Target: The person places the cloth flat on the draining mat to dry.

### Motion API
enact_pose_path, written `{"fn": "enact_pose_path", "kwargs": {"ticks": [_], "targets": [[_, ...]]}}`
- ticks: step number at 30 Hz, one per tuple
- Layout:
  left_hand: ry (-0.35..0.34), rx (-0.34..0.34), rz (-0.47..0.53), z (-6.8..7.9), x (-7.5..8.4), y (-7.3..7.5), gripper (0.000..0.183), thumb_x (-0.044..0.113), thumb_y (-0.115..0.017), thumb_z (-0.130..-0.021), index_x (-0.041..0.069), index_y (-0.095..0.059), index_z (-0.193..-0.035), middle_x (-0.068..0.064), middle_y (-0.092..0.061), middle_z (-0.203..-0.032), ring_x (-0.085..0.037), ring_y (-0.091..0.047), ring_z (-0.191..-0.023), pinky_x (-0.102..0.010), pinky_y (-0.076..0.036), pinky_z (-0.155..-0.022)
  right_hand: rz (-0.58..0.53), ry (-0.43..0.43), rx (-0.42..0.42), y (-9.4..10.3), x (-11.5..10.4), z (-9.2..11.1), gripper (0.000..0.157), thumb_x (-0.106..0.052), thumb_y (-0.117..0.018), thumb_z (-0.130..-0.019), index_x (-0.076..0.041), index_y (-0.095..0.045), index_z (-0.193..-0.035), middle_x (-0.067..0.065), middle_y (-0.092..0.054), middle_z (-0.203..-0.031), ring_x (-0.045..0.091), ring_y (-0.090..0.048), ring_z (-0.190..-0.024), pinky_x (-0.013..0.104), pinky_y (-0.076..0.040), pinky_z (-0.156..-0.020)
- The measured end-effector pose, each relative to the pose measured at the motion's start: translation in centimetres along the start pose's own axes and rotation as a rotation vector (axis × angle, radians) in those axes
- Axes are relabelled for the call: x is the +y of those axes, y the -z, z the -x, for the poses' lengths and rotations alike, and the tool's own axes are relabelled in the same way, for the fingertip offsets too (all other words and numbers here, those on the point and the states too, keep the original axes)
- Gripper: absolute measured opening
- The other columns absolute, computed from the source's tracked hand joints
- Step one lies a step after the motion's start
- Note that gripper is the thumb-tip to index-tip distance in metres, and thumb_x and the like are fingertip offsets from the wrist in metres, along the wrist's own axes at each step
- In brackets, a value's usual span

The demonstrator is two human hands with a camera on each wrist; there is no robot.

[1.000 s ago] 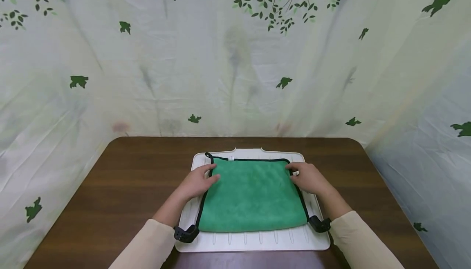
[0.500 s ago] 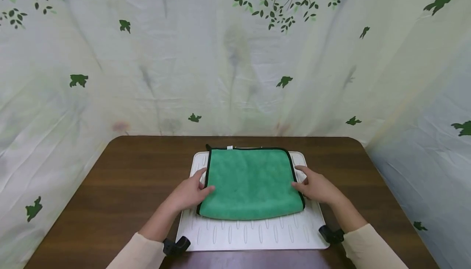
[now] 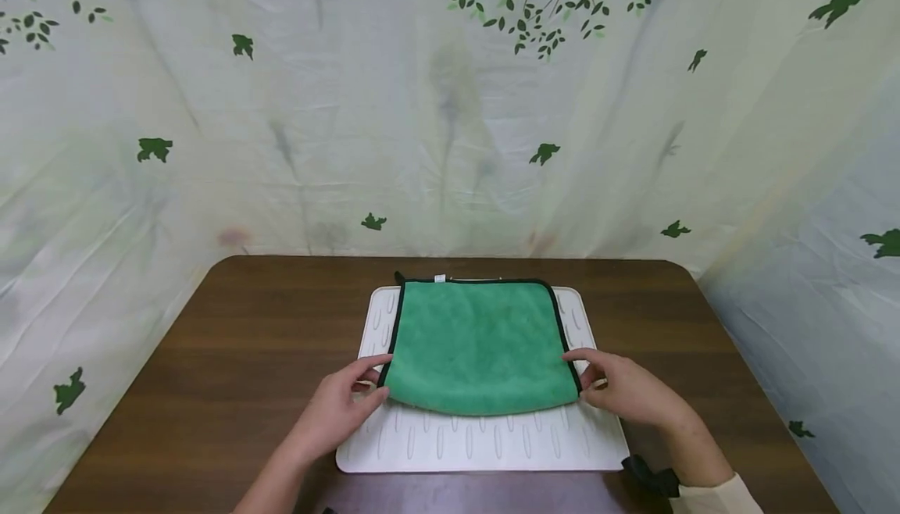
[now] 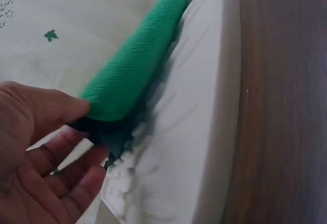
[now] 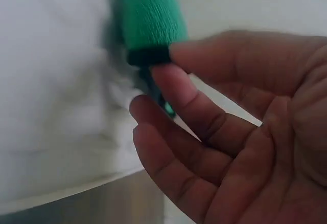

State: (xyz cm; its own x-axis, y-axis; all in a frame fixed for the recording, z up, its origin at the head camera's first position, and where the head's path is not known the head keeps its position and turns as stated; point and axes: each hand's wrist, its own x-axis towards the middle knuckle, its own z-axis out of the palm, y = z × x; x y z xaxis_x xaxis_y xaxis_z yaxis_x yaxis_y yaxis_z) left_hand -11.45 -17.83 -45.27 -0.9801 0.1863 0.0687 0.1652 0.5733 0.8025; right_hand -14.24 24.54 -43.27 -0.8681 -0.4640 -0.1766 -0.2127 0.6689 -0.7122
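Note:
A green towel with black edging lies folded over a white ribbed board, its rounded fold facing me. A small white tag and a black loop show along its far edge. At the near left corner, my left hand pinches the side edging; in the left wrist view its thumb is at the fold's end, other fingers lower. My right hand pinches the near right corner; in the right wrist view, thumb and index finger meet the black edging. The towel's underside is mostly hidden.
The board lies on a dark brown wooden table, near its front edge. A pale curtain printed with leaves hangs behind and on both sides. A black wrist device sits on my right wrist.
The towel has shifted away from me, so more of the board's near part shows. Both hands have slid down its sides to the near corners.

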Motion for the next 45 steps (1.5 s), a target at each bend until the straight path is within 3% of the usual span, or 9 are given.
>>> {"fn": "enact_pose_path", "kwargs": {"ticks": [3, 7, 15, 19, 23, 28, 33, 39, 45], "targets": [[-0.035, 0.068, 0.087, 0.1, -0.1, -0.4, 0.041, 0.009, -0.07, -0.083, 0.016, -0.059, -0.122, 0.002, -0.059, -0.09, -0.01, -0.062, -0.082, -0.03, -0.051, -0.076, 0.005, -0.02, 0.05, 0.1, -0.4, -0.3, 0.05, -0.005, -0.064, -0.083, -0.014, -0.05, -0.13, 0.0, -0.06, -0.086, 0.016, -0.057, -0.077, 0.028, -0.046, -0.06], [-0.055, 0.007, 0.113, 0.1, -0.2, -0.7, 0.047, 0.01, -0.069, -0.084, 0.018, -0.054, -0.127, -0.001, -0.057, -0.094, -0.011, -0.064, -0.08, -0.027, -0.05, -0.071, 0.008, -0.032, 0.038, -0.4, -0.6, -0.6, 0.051, -0.011, -0.069, -0.082, -0.014, -0.051, -0.129, -0.001, -0.058, -0.086, 0.016, -0.055, -0.077, 0.029, -0.046, -0.06], [0.05, 0.024, 0.171, 0.2, 0.3, 0.1, 0.049, 0.011, -0.066, -0.086, 0.02, -0.049, -0.131, -0.008, -0.056, -0.093, -0.021, -0.064, -0.063, -0.026, -0.046, -0.05, -0.236, -0.051, 0.24, -1.2, -0.6, -1.1, 0.046, -0.02, -0.063, -0.089, -0.02, -0.047, -0.132, 0.01, -0.051, -0.091, 0.021, -0.059, -0.068, 0.03, -0.047, -0.053], [0.145, -0.033, 0.184, 0.3, 0.3, -0.1, 0.055, 0.017, -0.069, -0.084, 0.018, -0.045, -0.134, -0.008, -0.057, -0.092, -0.022, -0.063, -0.062, -0.029, -0.049, -0.054, -0.221, -0.082, 0.135, -1.8, -0.4, -0.8, 0.055, -0.026, -0.065, -0.087, -0.019, -0.041, -0.137, 0.009, -0.055, -0.091, 0.02, -0.06, -0.072, 0.032, -0.049, -0.058], [0.22, -0.102, 0.274, 0.7, 0.4, -0.1, 0.063, 0.012, -0.07, -0.083, 0.014, -0.04, -0.138, -0.013, -0.054, -0.092, -0.026, -0.062, -0.057, -0.035, -0.053, -0.055, -0.172, -0.053, 0.043, -2.5, -0.2, -0.3, 0.059, -0.022, -0.066, -0.087, -0.018, -0.039, -0.138, 0.008, -0.058, -0.093, 0.018, -0.058, -0.072, 0.031, -0.049, -0.056], [0.251, -0.2, 0.353, 1.2, 0.7, 0.4, 0.067, 0.005, -0.067, -0.082, 0.009, -0.034, -0.14, -0.017, -0.052, -0.089, -0.031, -0.062, -0.054, -0.04, -0.054, -0.055, -0.32, -0.06, 0.011, -2.5, 0.0, 1.0, 0.06, -0.01, -0.064, -0.086, -0.017, -0.037, -0.139, 0.015, -0.052, -0.084, 0.027, -0.06, -0.059, 0.037, -0.053, -0.056], [0.218, -0.271, 0.289, 1.4, 0.4, 0.2, 0.067, 0.008, -0.066, -0.084, 0.004, -0.031, -0.141, -0.013, -0.059, -0.079, -0.027, -0.064, -0.056, -0.037, -0.054, -0.053, -0.279, -0.064, 0.004, -3.2, 0.5, 1.5, 0.056, -0.016, -0.066, -0.086, -0.012, -0.041, -0.135, 0.011, -0.052, -0.082, 0.023, -0.061, -0.061, 0.034, -0.052, -0.056], [0.198, -0.248, 0.23, 2.2, 0.3, 0.2, 0.066, 0.0, -0.065, -0.082, 0.005, -0.034, -0.139, -0.012, -0.056, -0.075, -0.025, -0.062, -0.053, -0.035, -0.053, -0.05, -0.253, -0.042, 0.036, -3.4, 0.5, 2.8, 0.049, -0.018, -0.069, -0.084, -0.013, -0.049, -0.128, 0.008, -0.053, -0.08, 0.017, -0.057, -0.063, 0.03, -0.051, -0.058], [0.14, -0.178, -0.109, 3.0, 1.0, -0.1, 0.064, 0.014, -0.072, -0.079, 0.011, -0.043, -0.136, 0.005, -0.057, -0.067, -0.008, -0.052, -0.054, -0.025, -0.044, -0.051, 0.015, -0.001, 0.058, -4.1, 0.2, 3.9, 0.045, -0.025, -0.073, -0.08, -0.016, -0.056, -0.121, -0.007, -0.055, -0.072, 0.005, -0.05, -0.06, 0.024, -0.044, -0.053]]}}
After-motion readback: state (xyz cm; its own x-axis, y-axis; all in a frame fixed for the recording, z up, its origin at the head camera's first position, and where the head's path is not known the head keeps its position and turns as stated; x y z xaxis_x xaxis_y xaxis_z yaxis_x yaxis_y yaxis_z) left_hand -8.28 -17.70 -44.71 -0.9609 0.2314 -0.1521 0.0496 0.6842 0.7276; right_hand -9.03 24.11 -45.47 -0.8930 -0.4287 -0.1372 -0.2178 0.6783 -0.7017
